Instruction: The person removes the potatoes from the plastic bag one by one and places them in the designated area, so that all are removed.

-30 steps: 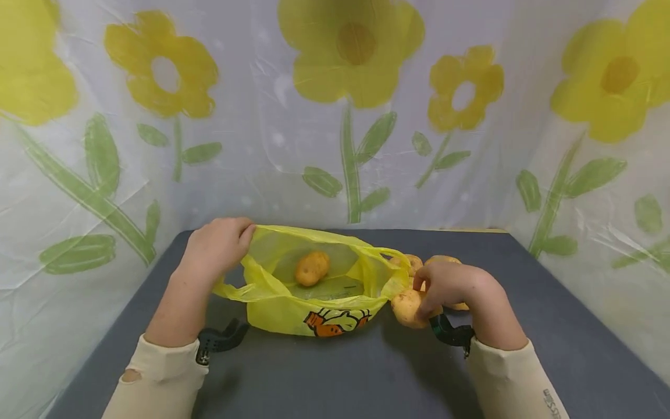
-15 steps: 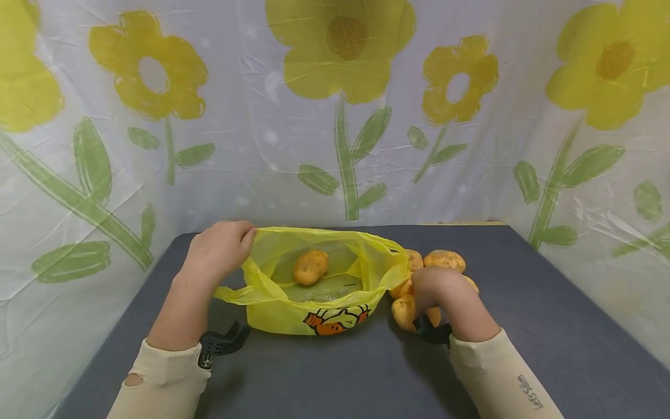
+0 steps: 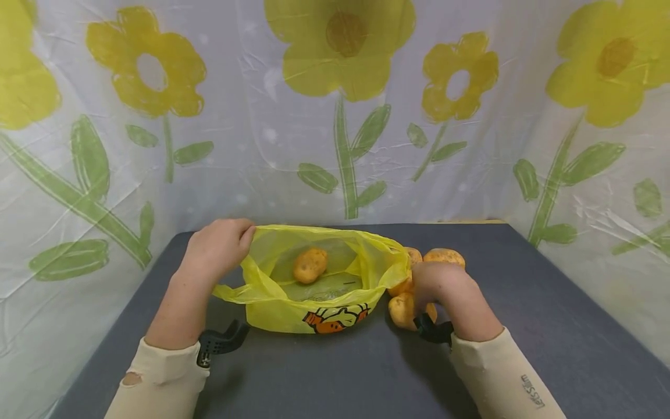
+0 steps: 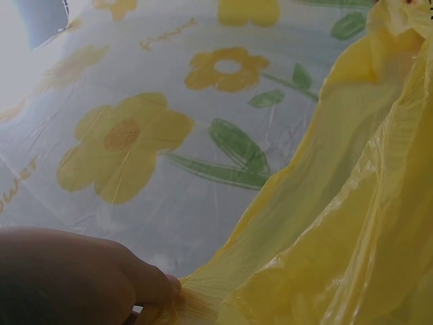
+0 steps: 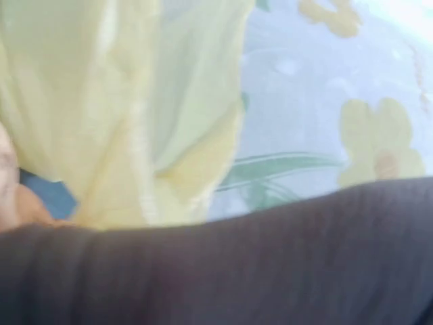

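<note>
A yellow plastic bag (image 3: pixel 274 317) with an orange print on its front stands on the dark table, its mouth spread wide. One potato (image 3: pixel 310 266) lies inside it. My left hand (image 3: pixel 217 247) pinches the bag's far left rim between thumb and fingers; the left wrist view shows this hand (image 4: pixel 81 277) at the gathered plastic too. Just right of the bag, my right hand (image 3: pixel 445 291) reaches down among several potatoes, near a front potato (image 3: pixel 402 311) and a back potato (image 3: pixel 444 257). Its fingers are hidden from the head view, and the right wrist view is blurred.
A dark grey table (image 3: pixel 324 378) carries everything. Behind and at both sides hangs a pale curtain (image 3: pixel 251 145) printed with yellow flowers. Black wrist straps, such as the left strap (image 3: pixel 224 338), sit on both wrists.
My right hand has moved slightly left and turned down among the potatoes, uncovering the back one. The left hand keeps its hold on the bag's rim.
</note>
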The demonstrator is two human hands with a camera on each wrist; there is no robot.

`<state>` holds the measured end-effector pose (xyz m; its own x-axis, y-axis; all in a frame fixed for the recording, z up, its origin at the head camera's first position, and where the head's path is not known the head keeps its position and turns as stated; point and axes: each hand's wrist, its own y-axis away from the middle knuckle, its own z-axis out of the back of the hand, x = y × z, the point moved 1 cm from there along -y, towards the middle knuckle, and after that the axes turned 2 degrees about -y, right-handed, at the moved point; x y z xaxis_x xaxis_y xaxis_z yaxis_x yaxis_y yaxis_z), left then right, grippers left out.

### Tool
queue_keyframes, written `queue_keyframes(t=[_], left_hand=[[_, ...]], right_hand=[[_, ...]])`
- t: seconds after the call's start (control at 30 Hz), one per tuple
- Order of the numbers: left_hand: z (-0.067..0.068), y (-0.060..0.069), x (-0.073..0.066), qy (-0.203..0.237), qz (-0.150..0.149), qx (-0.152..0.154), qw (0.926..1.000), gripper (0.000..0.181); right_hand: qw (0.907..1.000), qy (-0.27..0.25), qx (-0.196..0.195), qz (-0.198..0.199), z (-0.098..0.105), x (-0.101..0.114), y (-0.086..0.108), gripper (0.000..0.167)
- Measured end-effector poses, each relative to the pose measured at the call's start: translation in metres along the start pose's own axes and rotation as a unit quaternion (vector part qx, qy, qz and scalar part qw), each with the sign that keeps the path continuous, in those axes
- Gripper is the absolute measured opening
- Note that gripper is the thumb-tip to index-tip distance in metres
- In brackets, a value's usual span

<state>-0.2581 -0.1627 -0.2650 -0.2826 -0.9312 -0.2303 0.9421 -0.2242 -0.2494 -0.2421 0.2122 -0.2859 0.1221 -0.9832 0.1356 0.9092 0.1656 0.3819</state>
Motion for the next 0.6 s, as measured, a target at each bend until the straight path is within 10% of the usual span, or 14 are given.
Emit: queue_keyframes(t=[0.2,0.4,0.6], left_hand=[[-0.001,0.001,-0.002,-0.004,-0.005,-0.003,1.0000,0.034],[0.002,0.001,-0.010,-0.020,-0.012,-0.012,0.9997,0.034],[0.004,0.007,-0.023,-0.027,-0.014,-0.014,0.9994,0.034]], right_hand=[[0.9896,0.002,-0.136,0.048,0.013,0.005,0.014,0.029],[0.9205,-0.057,-0.336,0.191,-0.002,0.043,-0.005,0.019],[0.9093,-0.009,-0.264,0.322,-0.047,0.076,-0.044,0.058]])
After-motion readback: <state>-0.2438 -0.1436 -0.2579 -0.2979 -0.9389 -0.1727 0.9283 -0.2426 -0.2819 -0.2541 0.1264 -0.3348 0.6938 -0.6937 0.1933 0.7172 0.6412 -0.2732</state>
